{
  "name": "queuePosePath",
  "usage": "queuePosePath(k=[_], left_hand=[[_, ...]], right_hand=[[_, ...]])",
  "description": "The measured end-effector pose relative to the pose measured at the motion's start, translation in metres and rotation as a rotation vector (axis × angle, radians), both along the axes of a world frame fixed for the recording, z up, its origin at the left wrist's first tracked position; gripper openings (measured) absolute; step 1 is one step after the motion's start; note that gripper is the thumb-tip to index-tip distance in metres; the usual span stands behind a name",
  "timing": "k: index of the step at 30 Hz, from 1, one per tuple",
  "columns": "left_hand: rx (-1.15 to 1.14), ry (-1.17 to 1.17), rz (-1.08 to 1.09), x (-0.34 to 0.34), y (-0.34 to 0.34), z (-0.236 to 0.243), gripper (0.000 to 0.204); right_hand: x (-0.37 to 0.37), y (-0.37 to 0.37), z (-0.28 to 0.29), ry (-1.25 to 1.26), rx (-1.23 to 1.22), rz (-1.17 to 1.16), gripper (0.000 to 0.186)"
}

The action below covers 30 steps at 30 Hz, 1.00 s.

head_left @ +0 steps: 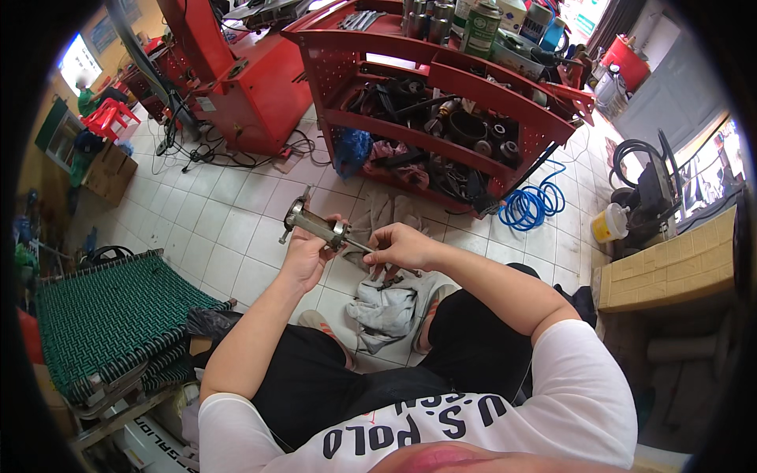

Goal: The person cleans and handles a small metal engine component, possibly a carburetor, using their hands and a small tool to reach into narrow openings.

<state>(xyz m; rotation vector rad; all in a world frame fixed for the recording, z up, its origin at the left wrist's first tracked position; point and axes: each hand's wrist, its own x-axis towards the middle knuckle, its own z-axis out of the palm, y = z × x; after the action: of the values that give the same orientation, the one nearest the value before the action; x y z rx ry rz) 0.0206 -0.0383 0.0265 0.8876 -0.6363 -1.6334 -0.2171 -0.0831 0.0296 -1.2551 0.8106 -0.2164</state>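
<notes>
My left hand [306, 256] is wrapped round a metal cylindrical fitting [317, 223], held tilted, with a wide flange and protruding studs at its upper end. My right hand [398, 248] pinches a thin metal rod [356, 245] that extends from the fitting’s lower right end. Below both hands, a pale grey cloth [380, 311] lies crumpled on the white tiled floor between my feet, and a darker grey cloth [378, 213] lies a little farther forward.
A red tool cart [331, 118] with parts and cans stands ahead, beside red machinery [252, 110]. Blue hose [532, 209] coils at right, near a white bucket [609, 222] and yellow padded surface [662, 268]. A green woven folding seat [118, 315] is at left. A person [87, 98] sits far back left.
</notes>
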Motion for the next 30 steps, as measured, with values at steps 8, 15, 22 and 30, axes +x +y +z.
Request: queuePosePath(k=[8, 15, 22, 30], left_hand=[[0.012, 0.000, 0.041, 0.003, -0.003, -0.003, 0.082], [0.048, 0.090, 0.082, 0.016, -0.012, -0.005, 0.079], [0.121, 0.373, 0.074, 0.041, -0.016, -0.009, 0.046], [0.143, 0.331, 0.068, 0.041, -0.013, 0.005, 0.023]], right_hand=[[0.002, 0.003, 0.012, 0.052, -0.157, -0.020, 0.022], [-0.002, -0.007, -0.002, 0.056, -0.045, -0.050, 0.031], [-0.009, -0.018, -0.023, 0.066, 0.081, -0.143, 0.032], [-0.007, -0.019, -0.018, 0.003, 0.125, -0.166, 0.020]])
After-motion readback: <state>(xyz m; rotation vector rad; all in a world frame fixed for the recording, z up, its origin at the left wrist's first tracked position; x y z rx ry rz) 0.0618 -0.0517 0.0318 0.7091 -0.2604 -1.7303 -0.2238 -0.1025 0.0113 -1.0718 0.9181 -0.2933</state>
